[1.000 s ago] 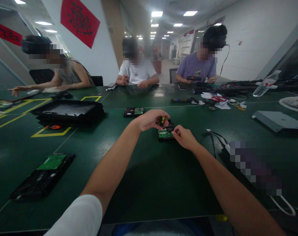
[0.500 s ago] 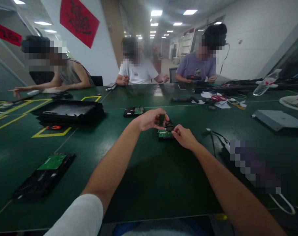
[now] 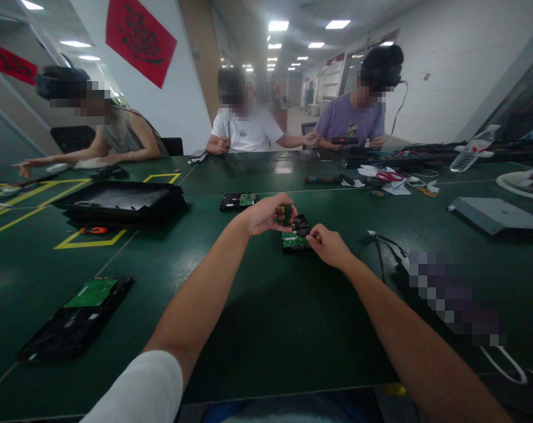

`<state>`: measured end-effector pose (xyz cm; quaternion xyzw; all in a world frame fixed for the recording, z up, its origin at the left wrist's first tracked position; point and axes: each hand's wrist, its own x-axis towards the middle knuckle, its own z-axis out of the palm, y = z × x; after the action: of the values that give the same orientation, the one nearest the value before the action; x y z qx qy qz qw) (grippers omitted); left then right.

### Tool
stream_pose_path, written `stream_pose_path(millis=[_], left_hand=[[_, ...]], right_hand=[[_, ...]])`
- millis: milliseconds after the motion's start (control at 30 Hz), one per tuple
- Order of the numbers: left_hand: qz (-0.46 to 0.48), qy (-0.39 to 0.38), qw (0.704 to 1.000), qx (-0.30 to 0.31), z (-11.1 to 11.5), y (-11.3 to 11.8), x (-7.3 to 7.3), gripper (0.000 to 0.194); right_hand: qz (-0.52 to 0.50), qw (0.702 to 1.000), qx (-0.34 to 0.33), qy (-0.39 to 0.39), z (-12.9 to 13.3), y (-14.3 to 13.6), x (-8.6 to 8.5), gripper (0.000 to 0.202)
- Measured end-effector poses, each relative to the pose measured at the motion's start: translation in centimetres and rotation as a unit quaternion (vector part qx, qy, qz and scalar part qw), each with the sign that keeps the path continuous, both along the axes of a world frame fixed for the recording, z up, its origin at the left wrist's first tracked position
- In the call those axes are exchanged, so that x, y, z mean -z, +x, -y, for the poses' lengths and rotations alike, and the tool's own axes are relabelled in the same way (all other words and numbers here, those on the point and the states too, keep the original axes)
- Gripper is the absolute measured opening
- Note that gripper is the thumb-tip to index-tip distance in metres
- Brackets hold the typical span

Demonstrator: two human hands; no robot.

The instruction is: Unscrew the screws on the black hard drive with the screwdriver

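Hands (image 3: 293, 229) closed on screwdriver (image 3: 286, 212), hard drive (image 3: 295, 236)

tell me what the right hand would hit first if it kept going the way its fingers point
The right hand points up-left, fingertips at the near edge of the hard drive. Going on, it would likely meet that drive's green circuit board first, then the left hand; depth is unclear.

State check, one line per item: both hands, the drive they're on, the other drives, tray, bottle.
left hand: gripping a small yellow-and-black tool
right hand: fingertips on hard drive
hard drive: flat, green board up
second drive: flat, untouched
near drive: flat, board up
black tray: flat on table
water bottle: lying down
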<state>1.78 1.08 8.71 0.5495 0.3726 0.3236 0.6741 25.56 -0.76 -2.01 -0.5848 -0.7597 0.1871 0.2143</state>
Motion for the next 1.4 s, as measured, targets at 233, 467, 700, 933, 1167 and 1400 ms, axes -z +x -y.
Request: stream_pose_path(millis=[233, 467, 700, 933, 1167, 1400], left_hand=[[0.015, -0.023, 1.0, 0.004, -0.4, 0.0, 0.5, 0.033], [0.024, -0.031, 0.999, 0.002, -0.9, 0.1, 1.2, 0.033], [0.018, -0.013, 1.0, -0.002, -0.7, -0.2, 0.8, 0.035], [-0.023, 0.015, 1.0, -0.016, -0.5, -0.3, 0.5, 0.04], [-0.004, 0.009, 1.0, -0.011, -0.4, -0.4, 0.5, 0.037], [-0.013, 0.048, 0.999, -0.01, -0.4, -0.6, 0.0, 0.029]], right_hand=[[0.007, 1.0, -0.004, 0.02, -0.3, 0.1, 0.4, 0.014], [0.009, 1.0, -0.006, 0.012, -0.1, 0.0, 0.2, 0.014], [0.011, 1.0, -0.002, 0.01, -0.2, 0.1, 0.0, 0.016], [0.009, 1.0, -0.004, 0.013, -0.1, 0.0, 0.2, 0.016], [0.008, 1.0, -0.005, 0.011, -0.1, 0.1, 0.1, 0.016], [0.009, 1.0, -0.005, 0.014, -0.3, 0.2, 0.3, 0.017]])
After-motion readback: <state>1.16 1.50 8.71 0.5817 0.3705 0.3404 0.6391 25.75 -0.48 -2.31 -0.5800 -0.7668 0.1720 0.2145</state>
